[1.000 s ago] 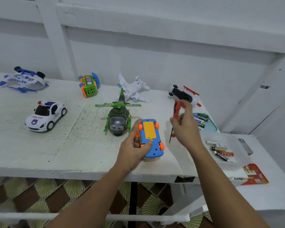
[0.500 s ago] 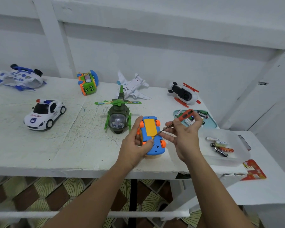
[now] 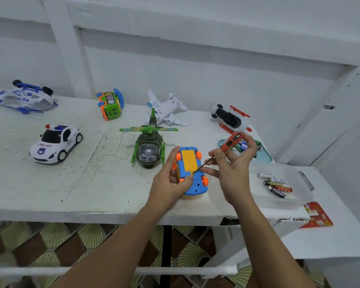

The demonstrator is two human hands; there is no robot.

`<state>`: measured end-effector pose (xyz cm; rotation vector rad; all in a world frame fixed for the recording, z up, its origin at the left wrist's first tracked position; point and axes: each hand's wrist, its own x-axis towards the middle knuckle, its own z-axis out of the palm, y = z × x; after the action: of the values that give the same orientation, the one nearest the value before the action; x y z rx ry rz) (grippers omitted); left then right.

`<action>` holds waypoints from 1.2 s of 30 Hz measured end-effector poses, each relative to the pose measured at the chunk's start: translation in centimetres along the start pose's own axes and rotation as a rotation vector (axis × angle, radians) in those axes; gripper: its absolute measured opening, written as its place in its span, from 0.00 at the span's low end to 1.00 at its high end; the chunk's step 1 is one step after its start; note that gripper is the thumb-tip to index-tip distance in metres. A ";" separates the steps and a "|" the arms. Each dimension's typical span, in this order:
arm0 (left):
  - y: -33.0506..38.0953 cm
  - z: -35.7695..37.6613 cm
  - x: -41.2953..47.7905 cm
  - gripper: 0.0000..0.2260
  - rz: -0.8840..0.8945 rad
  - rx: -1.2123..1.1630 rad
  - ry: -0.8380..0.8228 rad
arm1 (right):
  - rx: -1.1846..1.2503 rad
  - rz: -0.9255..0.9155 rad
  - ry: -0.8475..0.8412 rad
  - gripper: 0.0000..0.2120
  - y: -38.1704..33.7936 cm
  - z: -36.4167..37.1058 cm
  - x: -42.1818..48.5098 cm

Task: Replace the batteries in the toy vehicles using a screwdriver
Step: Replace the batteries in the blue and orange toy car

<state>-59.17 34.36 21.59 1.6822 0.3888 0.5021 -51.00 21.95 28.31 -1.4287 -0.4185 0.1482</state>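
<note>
Nearest, two hands work over the front edge of the white table (image 3: pixel 50 183). The left hand (image 3: pixel 170 179) grips one blue toy car (image 3: pixel 195 183), turned belly-up on the table, with fingers curled round its left side and the thumb on the underside. All four orange wheels face up around a yellow battery cover (image 3: pixel 188 161). The right hand (image 3: pixel 233 171) pinches the red handle of one screwdriver (image 3: pixel 231 141) at its fingertips, the remaining fingers spread. The shaft slants down to a screw at the cover's near edge.

Just right, one clear plastic tub (image 3: pixel 274 201) holds about five loose batteries (image 3: pixel 279 189). One red card (image 3: pixel 318 215) lies beside it.

Farther back stand one green helicopter (image 3: pixel 149 146) and one police car (image 3: pixel 55 144). One teal tray (image 3: pixel 265 156) holds more batteries, too crowded to count.

Along the wall lie four more toys: a blue-white helicopter (image 3: pixel 25 96), a green-orange vehicle (image 3: pixel 110 104), a white airplane (image 3: pixel 166 111) and a white-red vehicle (image 3: pixel 230 118), upside down.
</note>
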 end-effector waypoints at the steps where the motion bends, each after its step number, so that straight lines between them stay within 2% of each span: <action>1: 0.0 0.0 0.0 0.34 -0.002 0.004 0.001 | -0.037 -0.048 -0.009 0.26 -0.2 0.0 -0.1; 6: -0.2 0.1 0.0 0.35 -0.012 -0.015 0.009 | -0.288 -0.353 -0.098 0.29 -0.8 -0.1 -0.8; 11: 0.1 0.1 -0.3 0.35 -0.011 -0.033 0.008 | -0.419 -0.486 -0.166 0.32 -1.1 -0.1 -1.2; 17: 0.6 0.1 -0.4 0.34 -0.022 -0.045 0.015 | -0.367 -0.475 -0.102 0.17 -2.5 -0.5 -1.0; 20: 0.7 0.1 -0.5 0.34 -0.020 -0.051 0.006 | -0.336 -0.448 -0.124 0.17 -3.2 -0.9 -0.7; 25: 0.7 0.1 -0.5 0.34 -0.019 -0.079 0.005 | -0.306 -0.344 -0.326 0.25 -4.6 -1.2 -1.1; 30: 0.8 0.1 -0.6 0.34 -0.007 -0.092 0.002 | -0.388 -0.413 -0.265 0.14 -5.2 -0.8 -0.8; 33: 0.9 0.2 -0.6 0.34 -0.008 -0.099 -0.001 | -0.453 -0.445 -0.262 0.18 -5.4 -0.9 -0.8; 36: 0.5 0.2 -0.4 0.34 -0.017 -0.122 0.000 | -0.428 -0.396 -0.332 0.21 -5.5 -0.9 -0.9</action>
<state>-59.47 33.90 22.06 1.5596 0.3654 0.5037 -52.35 19.98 33.43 -1.7119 -1.0451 -0.0309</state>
